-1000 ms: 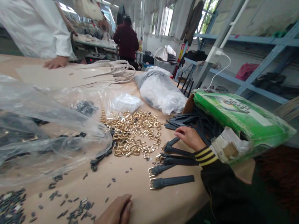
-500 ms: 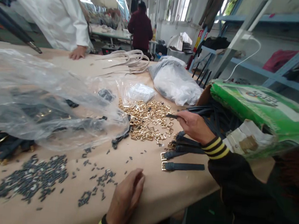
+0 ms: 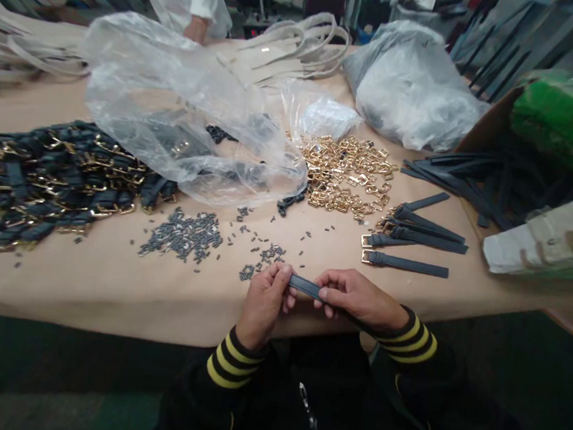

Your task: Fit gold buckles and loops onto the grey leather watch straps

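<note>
the dark strap (image 3: 304,285) spans the gap between the two hands, at the near edge of the counter (image 3: 84,284). it looks light and thin, probably leather-like: stiff enough to stay straight over a short stretch, yet likely to bend readily, and hardly fragile. its face seems smooth (perhaps a little slippery), so a firm pinch across the flat sides, close to an end, should suit it best. the left hand (image 3: 265,300) has a narrow grip, thumb and fingers pinching one end. the right hand (image 3: 357,298) pinches further along, its grip just as narrow; how much strap its palm hides, i cannot tell. gold buckles (image 3: 345,176) lie beyond, untouched.
</note>
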{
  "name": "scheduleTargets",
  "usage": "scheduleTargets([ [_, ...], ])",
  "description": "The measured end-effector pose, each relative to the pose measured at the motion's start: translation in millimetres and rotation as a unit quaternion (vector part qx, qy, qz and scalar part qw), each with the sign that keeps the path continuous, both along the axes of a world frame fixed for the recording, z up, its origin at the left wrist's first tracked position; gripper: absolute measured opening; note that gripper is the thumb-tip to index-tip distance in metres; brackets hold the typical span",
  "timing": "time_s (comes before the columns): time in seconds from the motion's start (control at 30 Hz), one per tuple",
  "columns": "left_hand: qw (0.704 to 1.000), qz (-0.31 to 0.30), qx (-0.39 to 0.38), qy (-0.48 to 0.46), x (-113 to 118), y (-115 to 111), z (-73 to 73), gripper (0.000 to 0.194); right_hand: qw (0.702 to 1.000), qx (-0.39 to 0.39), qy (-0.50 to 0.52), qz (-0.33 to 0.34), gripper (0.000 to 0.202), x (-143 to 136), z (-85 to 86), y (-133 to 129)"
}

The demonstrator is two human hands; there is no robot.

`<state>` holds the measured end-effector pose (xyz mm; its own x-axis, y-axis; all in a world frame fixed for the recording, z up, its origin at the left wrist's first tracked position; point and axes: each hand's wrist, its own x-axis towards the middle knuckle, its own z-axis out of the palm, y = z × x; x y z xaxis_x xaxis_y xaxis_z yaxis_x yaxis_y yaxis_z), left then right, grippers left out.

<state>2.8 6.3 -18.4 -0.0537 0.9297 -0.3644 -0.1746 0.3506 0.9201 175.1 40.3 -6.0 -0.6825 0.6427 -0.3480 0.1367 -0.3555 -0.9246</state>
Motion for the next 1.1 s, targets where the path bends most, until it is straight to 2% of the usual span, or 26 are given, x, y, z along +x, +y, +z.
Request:
scheduleTargets([
  [0.1,1.000,0.008,0.000,0.002,-5.5,-4.0,-0.9,0.031,1.000,-0.018,0.013,-0.009,0.023,-5.0,-3.2,-3.3],
  [0.23,0.999,0.006,0.016,0.051,-7.1,-7.1,0.7,0.030,0.999,0.004,0.023,-0.021,0.021,-13.3,-4.5,-7.3],
  [0.4,0.995,-0.060,0.035,0.069,-1.8,-8.3,2.8,0.030,0.992,-0.001,0.119,-0.041,0.018,-26.0,-3.2,-14.8],
  [0.47,0.991,-0.062,0.047,0.104,-0.4,-9.0,4.3,0.028,0.989,0.001,0.132,-0.060,0.017,-29.2,-2.6,-16.3],
  [0.53,0.973,-0.016,0.104,0.205,-0.6,-11.0,6.6,0.020,0.990,0.016,0.113,-0.082,0.016,-30.5,-2.2,-15.9],
  [0.6,0.928,0.028,0.196,0.314,-1.8,-14.5,9.0,0.013,0.991,0.029,0.086,-0.103,0.017,-30.6,-1.8,-14.4],
  [0.67,0.884,0.026,0.273,0.377,-3.3,-18.8,10.3,0.012,0.990,0.034,0.071,-0.116,0.020,-30.4,-1.8,-12.9],
  [0.73,0.859,-0.006,0.308,0.408,-4.1,-22.4,9.7,0.012,0.989,0.035,0.073,-0.121,0.021,-30.9,-2.4,-12.4],
  [0.83,0.834,-0.021,0.334,0.439,-3.1,-24.2,5.2,0.013,0.988,0.025,0.080,-0.128,0.023,-33.1,-3.6,-13.3],
  [1.0,0.791,0.004,0.381,0.478,2.1,-22.4,0.3,0.007,0.982,-0.050,0.094,-0.159,0.027,-36.3,-4.4,-13.5],
  [1.03,0.793,-0.001,0.386,0.471,2.1,-22.1,1.2,0.007,0.978,-0.072,0.099,-0.170,0.027,-36.2,-4.6,-12.8],
  [1.1,0.816,-0.006,0.374,0.441,-1.2,-21.3,5.0,0.010,0.969,-0.112,0.106,-0.193,0.027,-35.2,-5.2,-11.0],
])
